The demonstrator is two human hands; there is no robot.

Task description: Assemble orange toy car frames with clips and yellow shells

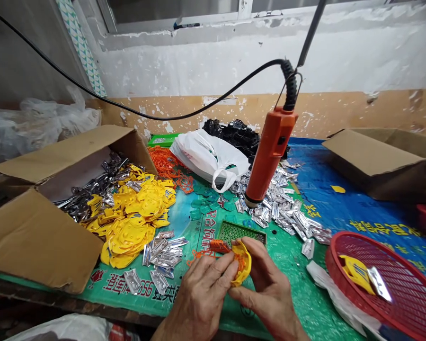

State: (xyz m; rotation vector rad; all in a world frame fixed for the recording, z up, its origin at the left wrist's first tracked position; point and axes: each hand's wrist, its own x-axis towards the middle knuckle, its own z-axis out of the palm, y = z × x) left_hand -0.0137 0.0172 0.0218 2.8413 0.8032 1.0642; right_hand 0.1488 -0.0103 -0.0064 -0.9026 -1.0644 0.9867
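Note:
My right hand (270, 284) grips a curved yellow plastic shell (247, 265) between thumb and fingers, above the near edge of the bench. Pressed against the shell's inner side, my left hand (202, 289) has its fingers closed on an orange openwork plastic piece (240, 261), partly hidden by the fingers. Just beyond them, another orange plastic piece (219, 246) lies by a small green tray (230, 230) of tiny parts. Yellow shells (142, 213) are heaped to the left, with silver metal plates (163, 253) beside them.
An orange electric screwdriver (270, 156) hangs on a cord over more silver plates (284, 208). An open cardboard box (49, 166) stands left, another (372, 161) right. A red basket (404, 284) holds a yellow piece. A white bag (209, 156) lies at the back.

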